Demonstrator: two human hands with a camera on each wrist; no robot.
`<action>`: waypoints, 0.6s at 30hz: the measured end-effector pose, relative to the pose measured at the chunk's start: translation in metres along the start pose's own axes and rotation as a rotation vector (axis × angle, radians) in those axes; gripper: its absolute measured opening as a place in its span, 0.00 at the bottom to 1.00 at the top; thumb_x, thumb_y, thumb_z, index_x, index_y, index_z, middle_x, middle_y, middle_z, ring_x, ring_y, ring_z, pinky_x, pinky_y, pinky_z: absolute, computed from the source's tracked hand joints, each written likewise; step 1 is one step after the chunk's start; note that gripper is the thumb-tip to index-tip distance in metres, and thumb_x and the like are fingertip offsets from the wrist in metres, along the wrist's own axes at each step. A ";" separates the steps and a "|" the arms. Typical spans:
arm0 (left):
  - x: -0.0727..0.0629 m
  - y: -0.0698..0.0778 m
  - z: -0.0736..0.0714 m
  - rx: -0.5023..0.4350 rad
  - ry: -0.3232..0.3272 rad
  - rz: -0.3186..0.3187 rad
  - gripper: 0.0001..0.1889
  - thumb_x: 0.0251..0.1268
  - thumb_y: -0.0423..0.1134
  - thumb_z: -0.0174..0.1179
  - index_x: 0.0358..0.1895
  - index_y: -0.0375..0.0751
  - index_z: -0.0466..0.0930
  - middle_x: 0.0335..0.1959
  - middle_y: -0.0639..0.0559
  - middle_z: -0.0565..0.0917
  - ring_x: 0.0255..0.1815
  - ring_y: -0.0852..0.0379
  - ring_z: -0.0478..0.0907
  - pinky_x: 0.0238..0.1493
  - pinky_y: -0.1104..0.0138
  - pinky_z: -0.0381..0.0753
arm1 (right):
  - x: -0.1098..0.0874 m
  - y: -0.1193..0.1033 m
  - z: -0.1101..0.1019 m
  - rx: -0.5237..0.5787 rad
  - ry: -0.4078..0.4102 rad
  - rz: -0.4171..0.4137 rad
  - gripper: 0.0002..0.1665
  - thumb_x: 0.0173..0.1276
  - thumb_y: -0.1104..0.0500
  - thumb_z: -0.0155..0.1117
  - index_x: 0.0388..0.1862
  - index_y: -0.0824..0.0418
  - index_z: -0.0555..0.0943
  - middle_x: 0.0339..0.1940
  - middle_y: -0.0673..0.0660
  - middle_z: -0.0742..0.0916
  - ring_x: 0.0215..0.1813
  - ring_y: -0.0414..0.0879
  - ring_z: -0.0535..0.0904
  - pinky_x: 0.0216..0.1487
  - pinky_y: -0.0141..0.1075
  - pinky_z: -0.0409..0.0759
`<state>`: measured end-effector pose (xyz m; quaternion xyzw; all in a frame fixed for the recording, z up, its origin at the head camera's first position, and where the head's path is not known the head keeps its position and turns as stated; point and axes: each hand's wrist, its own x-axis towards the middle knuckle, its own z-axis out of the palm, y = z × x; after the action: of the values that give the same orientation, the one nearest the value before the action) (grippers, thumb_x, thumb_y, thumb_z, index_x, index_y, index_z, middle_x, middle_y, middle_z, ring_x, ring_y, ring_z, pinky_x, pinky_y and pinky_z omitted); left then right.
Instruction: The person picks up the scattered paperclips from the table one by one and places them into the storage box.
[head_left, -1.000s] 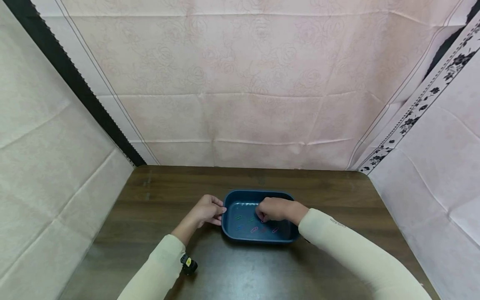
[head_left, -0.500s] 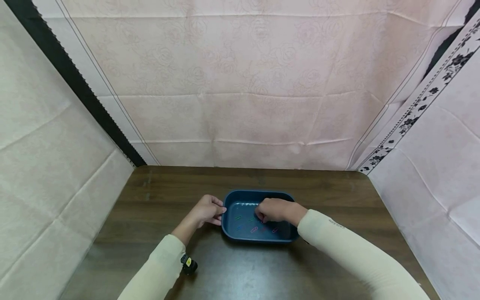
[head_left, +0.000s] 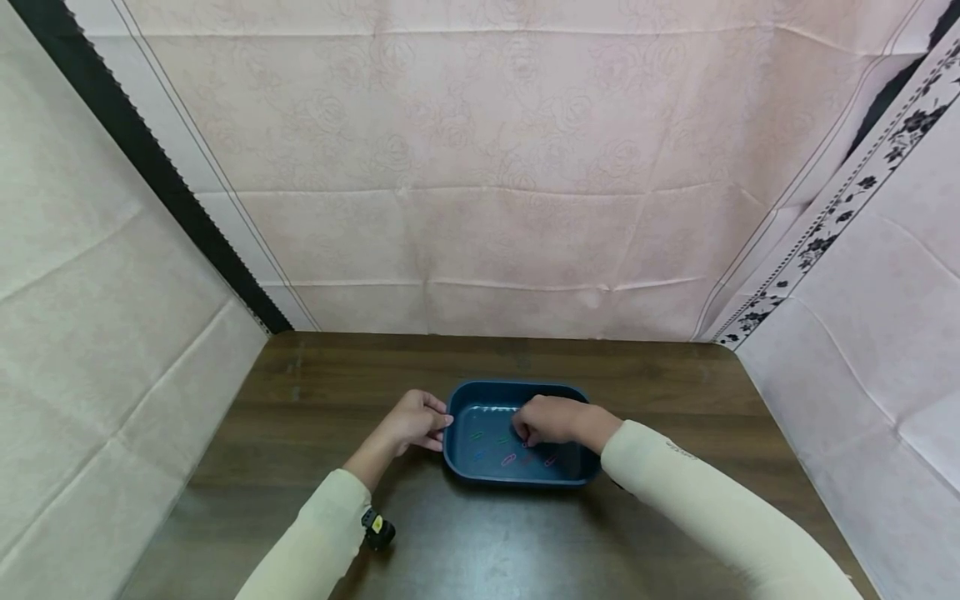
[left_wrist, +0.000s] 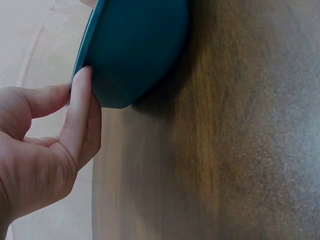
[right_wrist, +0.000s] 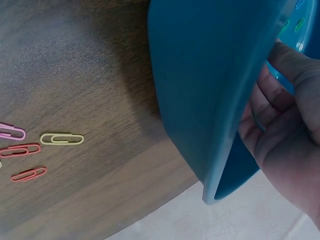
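Note:
My left hand (head_left: 418,421) pinches the left rim of a blue rectangular tray (head_left: 517,481), thumb on one side of the edge and fingers on the other, as the left wrist view shows. Inside the tray my right hand (head_left: 551,419) reaches down with curled fingers. A pinkish-red paper clip (head_left: 525,444) shows right at its fingertips, mostly hidden by them. Around it on the tray floor lie a pink paper clip (head_left: 508,459), a green paper clip (head_left: 476,435), a blue paper clip (head_left: 478,456) and another pinkish paper clip (head_left: 551,460).
The tray stands on a brown wooden table (head_left: 360,358). Beside the tray, in the right wrist view, a yellow paper clip (right_wrist: 62,139), a pink paper clip (right_wrist: 11,132) and red paper clips (right_wrist: 28,174) lie on the wood. Pale cloth (head_left: 487,233) hangs behind and at both sides.
My right hand shifts only very slightly within the tray, its fingers staying at the same spot. The left hand and the tray stay where they were.

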<state>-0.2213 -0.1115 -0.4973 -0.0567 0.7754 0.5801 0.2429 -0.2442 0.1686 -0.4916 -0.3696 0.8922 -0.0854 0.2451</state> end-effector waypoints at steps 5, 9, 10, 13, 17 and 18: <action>-0.002 0.000 -0.001 0.003 -0.002 0.003 0.12 0.74 0.31 0.61 0.54 0.28 0.76 0.39 0.38 0.80 0.32 0.51 0.81 0.34 0.61 0.92 | -0.005 0.000 -0.004 0.028 0.020 -0.017 0.03 0.72 0.61 0.70 0.42 0.54 0.84 0.34 0.45 0.84 0.34 0.35 0.76 0.38 0.27 0.81; -0.003 -0.001 -0.001 0.004 0.000 0.012 0.11 0.74 0.30 0.61 0.53 0.28 0.76 0.38 0.38 0.80 0.31 0.51 0.81 0.34 0.61 0.92 | -0.010 0.001 -0.007 0.057 0.042 -0.023 0.02 0.72 0.61 0.69 0.42 0.55 0.84 0.36 0.46 0.85 0.35 0.36 0.77 0.41 0.28 0.82; -0.003 -0.001 -0.001 0.006 0.000 0.015 0.11 0.74 0.30 0.61 0.53 0.27 0.76 0.38 0.38 0.80 0.31 0.51 0.81 0.34 0.61 0.92 | -0.012 0.001 -0.008 0.063 0.048 -0.022 0.03 0.73 0.61 0.69 0.43 0.55 0.84 0.37 0.46 0.85 0.36 0.36 0.78 0.42 0.28 0.83; -0.002 -0.002 -0.001 0.001 0.001 0.013 0.11 0.74 0.30 0.61 0.53 0.27 0.76 0.38 0.38 0.80 0.31 0.51 0.81 0.34 0.61 0.92 | -0.016 0.003 -0.009 0.075 0.073 -0.017 0.04 0.73 0.61 0.69 0.44 0.55 0.84 0.39 0.46 0.86 0.39 0.36 0.78 0.45 0.29 0.84; 0.000 -0.002 -0.002 -0.007 -0.002 0.012 0.12 0.74 0.30 0.61 0.54 0.27 0.76 0.38 0.38 0.80 0.31 0.51 0.81 0.35 0.60 0.92 | -0.022 0.005 -0.012 0.107 0.115 -0.020 0.06 0.74 0.61 0.68 0.48 0.56 0.84 0.43 0.48 0.87 0.43 0.37 0.80 0.49 0.33 0.85; 0.000 -0.002 -0.002 -0.009 -0.003 0.013 0.12 0.74 0.30 0.61 0.54 0.27 0.76 0.38 0.38 0.80 0.31 0.51 0.81 0.35 0.60 0.92 | -0.024 0.005 -0.013 0.117 0.127 -0.027 0.07 0.74 0.61 0.67 0.49 0.57 0.84 0.44 0.50 0.88 0.44 0.38 0.81 0.49 0.35 0.86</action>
<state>-0.2212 -0.1138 -0.4992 -0.0520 0.7726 0.5853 0.2403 -0.2389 0.1888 -0.4733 -0.3604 0.8944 -0.1639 0.2082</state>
